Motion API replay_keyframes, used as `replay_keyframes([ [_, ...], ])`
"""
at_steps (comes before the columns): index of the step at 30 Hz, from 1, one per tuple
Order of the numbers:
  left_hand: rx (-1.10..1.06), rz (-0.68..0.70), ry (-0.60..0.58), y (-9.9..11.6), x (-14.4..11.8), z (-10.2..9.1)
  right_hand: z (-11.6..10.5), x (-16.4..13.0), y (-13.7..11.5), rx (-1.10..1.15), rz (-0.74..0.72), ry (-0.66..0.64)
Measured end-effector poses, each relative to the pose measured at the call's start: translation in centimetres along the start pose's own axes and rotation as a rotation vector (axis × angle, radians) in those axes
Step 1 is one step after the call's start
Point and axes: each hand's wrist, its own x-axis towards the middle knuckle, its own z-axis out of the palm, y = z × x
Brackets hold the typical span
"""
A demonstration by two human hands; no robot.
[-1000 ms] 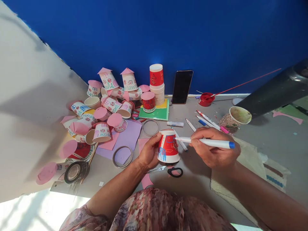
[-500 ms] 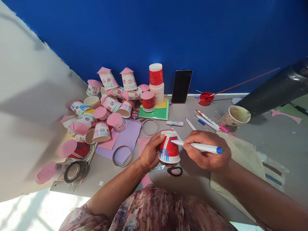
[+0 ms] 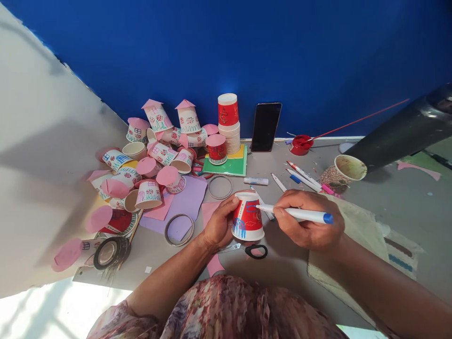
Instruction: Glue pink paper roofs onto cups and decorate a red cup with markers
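My left hand (image 3: 219, 224) grips an upside-down red paper cup (image 3: 246, 217) with blue lines drawn near its rim and a blue shape on its side. In my right hand (image 3: 306, 219) is a white marker with a blue end (image 3: 300, 214); its tip touches the upper side of the cup. Black-handled scissors (image 3: 251, 250) lie on the grey table (image 3: 282, 263) just in front of the cup.
A heap of decorated cups with pink paper roofs (image 3: 151, 155) fills the left. A stack of red cups (image 3: 229, 121), a phone (image 3: 265, 126) leaning on the blue wall, a red dish (image 3: 300, 145), loose markers (image 3: 303, 176), a used cup (image 3: 344, 170), tape roll (image 3: 108, 252) and rings (image 3: 180, 230) surround me.
The marker tip has shifted slightly across the cup's side, first left, then back right. The cup stays held in my left hand.
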Motion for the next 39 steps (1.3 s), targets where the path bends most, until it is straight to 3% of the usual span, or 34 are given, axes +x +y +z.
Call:
replay_keyframes([
  [23,-0.065,-0.048,-0.042,0.1,0.1,-0.4,0.8,-1.1,0.9,0.035,0.059,0.161],
  [39,0.011,0.024,-0.007,-0.1,0.0,0.0,1.0,-1.0,0.5,0.000,0.053,0.115],
])
